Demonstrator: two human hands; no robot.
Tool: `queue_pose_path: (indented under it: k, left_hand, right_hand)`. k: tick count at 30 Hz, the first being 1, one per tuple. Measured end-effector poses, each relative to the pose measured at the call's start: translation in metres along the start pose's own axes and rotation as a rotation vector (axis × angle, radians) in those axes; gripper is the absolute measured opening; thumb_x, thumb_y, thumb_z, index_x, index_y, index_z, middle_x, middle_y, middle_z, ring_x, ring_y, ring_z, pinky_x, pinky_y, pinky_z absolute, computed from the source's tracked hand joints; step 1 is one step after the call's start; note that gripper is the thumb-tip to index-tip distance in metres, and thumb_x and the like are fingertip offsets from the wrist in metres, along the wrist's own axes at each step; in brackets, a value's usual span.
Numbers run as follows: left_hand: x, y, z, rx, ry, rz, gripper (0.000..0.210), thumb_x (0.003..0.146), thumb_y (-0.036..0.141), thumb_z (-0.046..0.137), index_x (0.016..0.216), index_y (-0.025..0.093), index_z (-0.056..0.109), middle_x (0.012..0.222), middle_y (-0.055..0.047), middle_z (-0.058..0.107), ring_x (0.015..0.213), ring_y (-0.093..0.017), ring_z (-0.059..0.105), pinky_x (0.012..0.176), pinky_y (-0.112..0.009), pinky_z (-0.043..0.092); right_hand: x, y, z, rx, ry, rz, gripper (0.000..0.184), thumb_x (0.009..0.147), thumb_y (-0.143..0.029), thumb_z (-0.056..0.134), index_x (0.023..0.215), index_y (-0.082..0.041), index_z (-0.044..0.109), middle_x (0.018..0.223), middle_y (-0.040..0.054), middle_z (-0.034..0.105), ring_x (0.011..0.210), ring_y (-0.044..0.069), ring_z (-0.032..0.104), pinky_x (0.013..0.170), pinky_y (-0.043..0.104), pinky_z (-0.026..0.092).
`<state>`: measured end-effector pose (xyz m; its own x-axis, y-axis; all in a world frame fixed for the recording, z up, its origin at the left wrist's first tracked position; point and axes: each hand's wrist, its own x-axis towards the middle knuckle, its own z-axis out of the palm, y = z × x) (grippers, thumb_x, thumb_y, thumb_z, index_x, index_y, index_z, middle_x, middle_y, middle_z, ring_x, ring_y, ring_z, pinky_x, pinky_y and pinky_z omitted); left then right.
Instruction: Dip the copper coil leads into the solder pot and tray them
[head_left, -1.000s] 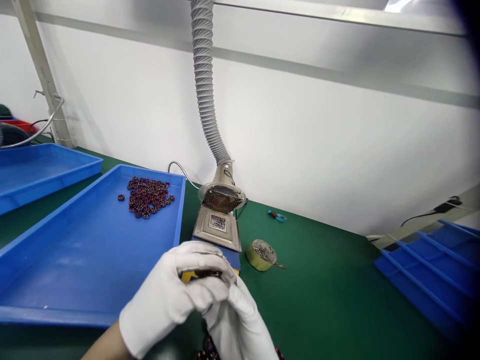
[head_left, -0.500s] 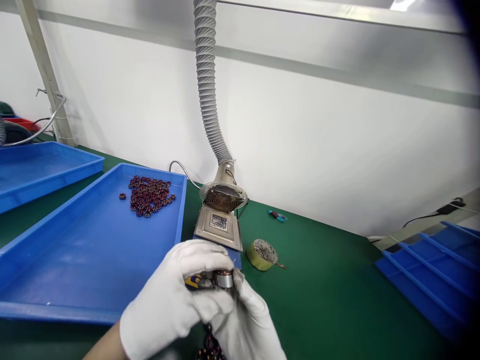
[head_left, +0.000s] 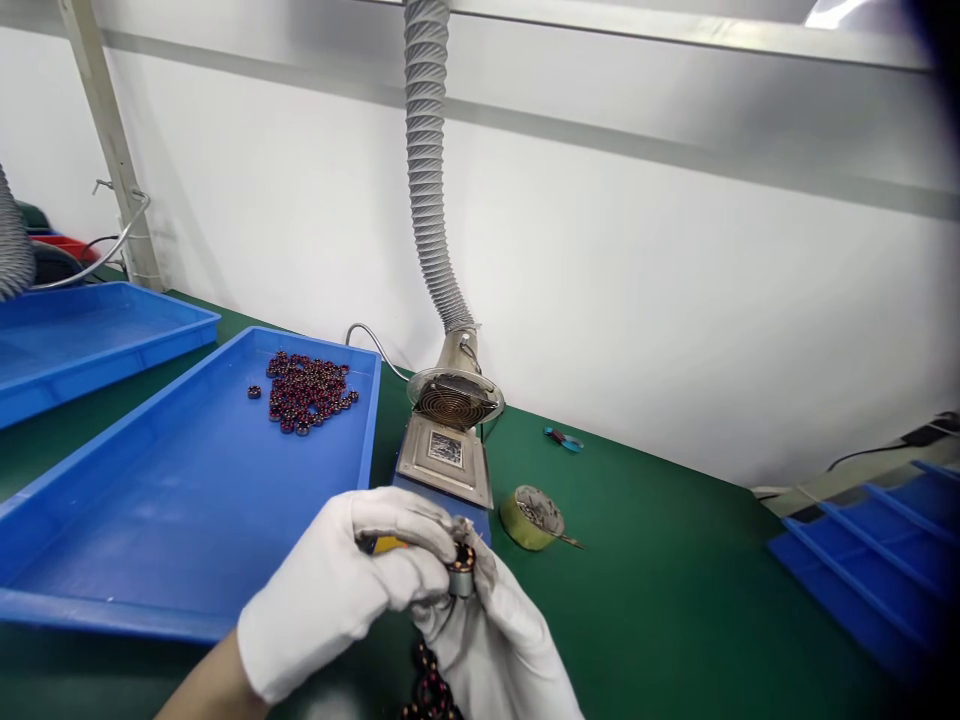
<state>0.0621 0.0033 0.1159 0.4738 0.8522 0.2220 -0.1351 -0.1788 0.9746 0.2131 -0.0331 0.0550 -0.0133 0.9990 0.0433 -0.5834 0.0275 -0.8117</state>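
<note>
Both my hands wear white gloves and meet in front of the square metal heating unit (head_left: 445,460). Between their fingertips is a small round wound coil (head_left: 461,572), with a silver side and a dark, copper-dotted top. My left hand (head_left: 337,580) pinches it from the left. My right hand (head_left: 499,625) closes on it from the right. Something yellow (head_left: 388,544) shows between the left fingers; its kind is hidden. Below the hands, more dark coils (head_left: 429,690) lie near the lower picture edge, partly covered by the right hand.
A blue tray (head_left: 187,520) on the left holds a pile of small coils (head_left: 309,390). Above the heating unit hangs a grey ribbed hose (head_left: 431,180) with a hood. A yellow-green tin (head_left: 529,525) with a thin tool stands right of it. Small blue-handled cutters (head_left: 564,440) lie behind; blue racks (head_left: 862,570) stand far right.
The coil between my hands has tilted, so its copper-dotted top now shows. My left fingers have shifted, covering more of the yellow thing. The view has swung slightly left.
</note>
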Motion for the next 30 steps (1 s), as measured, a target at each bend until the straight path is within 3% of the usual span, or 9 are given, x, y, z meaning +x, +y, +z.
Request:
queue_pose_path:
  k: [5,9,14,17,20,22,26,28,30]
  left_hand:
    - [-0.003,-0.004,0.006,-0.221,0.121,0.102,0.016,0.062,0.008,0.060,0.064,0.022,0.067,0.077,0.002,0.065,0.080,-0.014,0.060,0.076,-0.023,0.047]
    - [-0.005,0.002,0.000,-0.253,0.272,0.113,0.015,0.064,0.012,0.061,0.071,0.024,0.066,0.086,0.002,0.066,0.091,-0.015,0.059,0.078,-0.021,0.046]
    - [-0.005,0.006,0.007,-0.015,0.009,0.062,0.024,0.064,0.002,0.058,0.069,0.022,0.069,0.084,0.001,0.067,0.081,-0.014,0.062,0.073,-0.022,0.048]
    - [-0.008,-0.001,0.010,-0.072,0.108,0.225,0.024,0.067,0.002,0.058,0.069,0.024,0.069,0.080,0.002,0.066,0.084,-0.015,0.061,0.075,-0.023,0.048]
    - [-0.012,-0.004,0.006,-0.154,0.245,0.310,0.016,0.069,0.012,0.064,0.070,0.027,0.070,0.085,0.002,0.067,0.088,-0.015,0.061,0.073,-0.021,0.049]
    - [-0.011,-0.003,0.003,-0.157,0.307,0.223,0.014,0.068,0.015,0.067,0.075,0.027,0.070,0.092,0.002,0.067,0.091,-0.016,0.061,0.075,-0.022,0.049]
    - [-0.002,-0.003,0.012,-0.249,0.043,-0.133,0.035,0.068,0.020,0.069,0.102,0.023,0.065,0.100,-0.003,0.068,0.092,-0.020,0.062,0.082,-0.030,0.049]
    - [0.001,-0.008,0.023,-0.416,-0.038,-0.156,0.022,0.073,0.027,0.065,0.092,0.018,0.067,0.089,-0.005,0.069,0.086,-0.020,0.063,0.081,-0.032,0.050]
    - [0.003,-0.013,0.031,-0.625,0.039,-0.078,0.012,0.071,0.028,0.067,0.073,0.016,0.068,0.077,-0.003,0.069,0.080,-0.018,0.063,0.080,-0.030,0.050]
  right_hand:
    - [0.000,0.009,-0.006,0.000,-0.014,-0.020,0.045,0.058,-0.047,0.075,0.097,-0.025,0.067,0.095,0.0073,0.071,0.078,0.023,0.067,0.076,0.040,0.053]
    - [0.011,0.010,-0.017,-0.014,-0.057,0.009,0.038,0.061,-0.049,0.073,0.091,-0.026,0.068,0.077,0.0044,0.071,0.056,0.018,0.064,0.057,0.034,0.054]
    - [0.023,0.004,-0.019,-0.111,-0.005,-0.040,0.021,0.069,-0.045,0.070,0.076,-0.024,0.068,0.064,0.0021,0.069,0.052,0.017,0.063,0.055,0.034,0.054]
    - [0.015,-0.003,-0.008,-0.128,0.034,-0.112,0.018,0.065,-0.032,0.075,0.078,-0.023,0.066,0.072,0.0024,0.070,0.063,0.019,0.065,0.062,0.033,0.055]
    - [0.003,-0.005,0.010,-0.177,0.180,-0.320,0.025,0.060,-0.016,0.078,0.079,-0.024,0.064,0.081,0.0019,0.071,0.072,0.018,0.066,0.062,0.029,0.054]
    - [-0.002,-0.001,0.024,-0.286,0.324,-0.569,0.027,0.060,-0.008,0.075,0.077,-0.025,0.061,0.089,0.0009,0.070,0.080,0.018,0.066,0.062,0.026,0.054]
    - [-0.011,0.015,0.043,-0.708,0.494,-0.996,0.035,0.062,0.002,0.068,0.078,-0.029,0.062,0.099,-0.0017,0.066,0.090,0.017,0.062,0.076,0.029,0.051]
    - [-0.016,0.020,0.044,-0.845,0.518,-1.060,0.042,0.063,0.003,0.066,0.086,-0.032,0.064,0.102,-0.0015,0.065,0.094,0.020,0.061,0.082,0.034,0.048]
    - [-0.020,0.022,0.043,-0.794,0.497,-0.967,0.046,0.062,0.004,0.067,0.087,-0.034,0.064,0.106,-0.0017,0.063,0.101,0.021,0.058,0.086,0.036,0.047]
